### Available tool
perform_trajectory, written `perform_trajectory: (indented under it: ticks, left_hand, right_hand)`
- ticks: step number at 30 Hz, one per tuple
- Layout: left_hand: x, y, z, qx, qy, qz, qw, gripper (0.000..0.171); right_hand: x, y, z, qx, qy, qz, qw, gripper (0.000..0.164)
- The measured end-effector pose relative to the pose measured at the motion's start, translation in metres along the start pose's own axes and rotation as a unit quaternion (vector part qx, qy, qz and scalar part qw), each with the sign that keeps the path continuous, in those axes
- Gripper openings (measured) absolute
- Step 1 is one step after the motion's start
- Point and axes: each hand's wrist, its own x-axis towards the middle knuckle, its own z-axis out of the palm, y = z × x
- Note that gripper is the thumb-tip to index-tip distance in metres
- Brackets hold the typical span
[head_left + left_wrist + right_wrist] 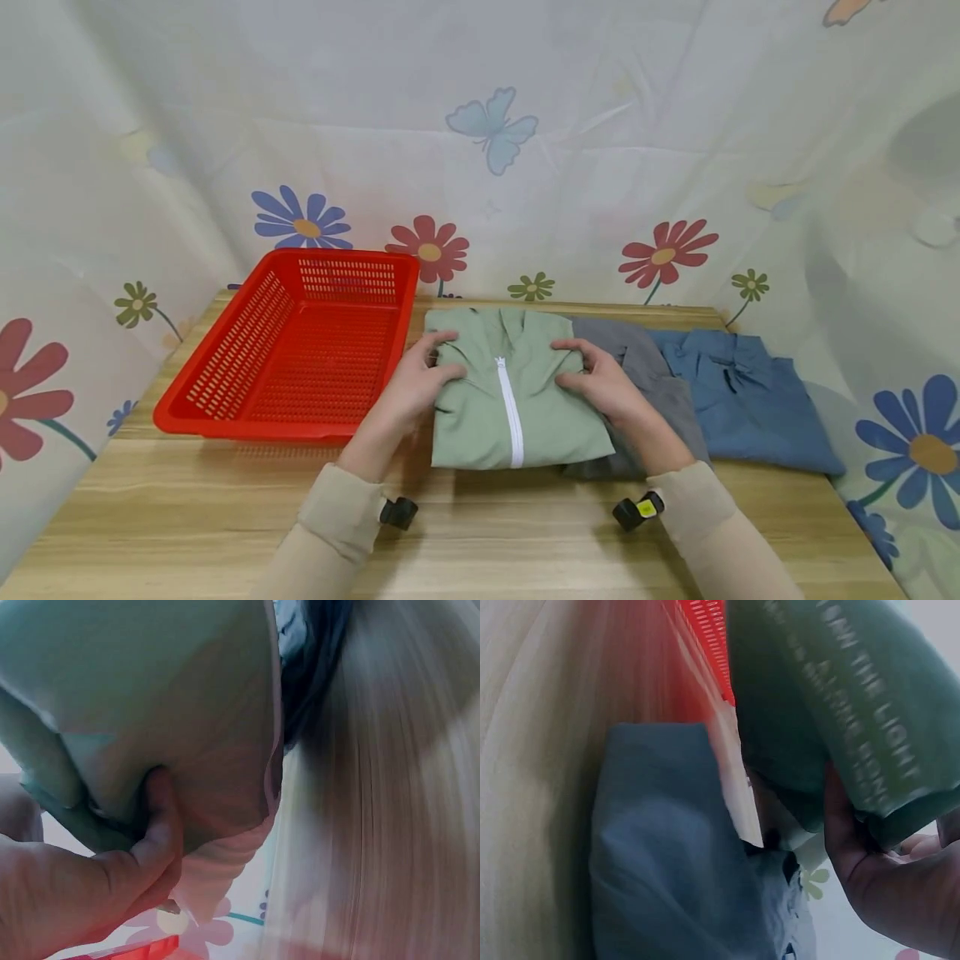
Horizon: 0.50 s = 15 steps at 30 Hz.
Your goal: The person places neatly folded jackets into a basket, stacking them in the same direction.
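Observation:
A folded light green jacket [480,400] with a white zipper down its front is held up off the table, partly over a grey garment. My left hand [416,375] grips its left side, the thumb pressing into the cloth in the left wrist view. Along the right side my right hand [603,385] pinches the green cloth between thumb and fingers. White lettering shows on the jacket [855,697] in the right wrist view. The folded grey garment [660,375] lies beneath its right part, and a folded blue garment [757,408] lies farther right.
A red plastic basket [318,429] with slotted walls stands to the left of the jacket; no contents show in it. Everything is on a wooden table [495,533]. A white curtain [570,208] with printed flowers closes off the back and sides.

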Motion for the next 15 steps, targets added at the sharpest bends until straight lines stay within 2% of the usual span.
perform_trajectory:
  ticks: [6,15]
  left_hand:
    - [-0.003,0.003,-0.004,-0.059,-0.009,-0.031,0.9977,0.057]
    - [-0.005,0.011,-0.013,-0.096,-0.012,-0.021,0.995,0.056]
  right_hand:
    - [-0.002,-0.005,-0.003,0.024,-0.008,0.0,1.0,0.055]
    - [-0.004,-0.024,-0.004,0.032,-0.009,-0.01,0.999,0.055]
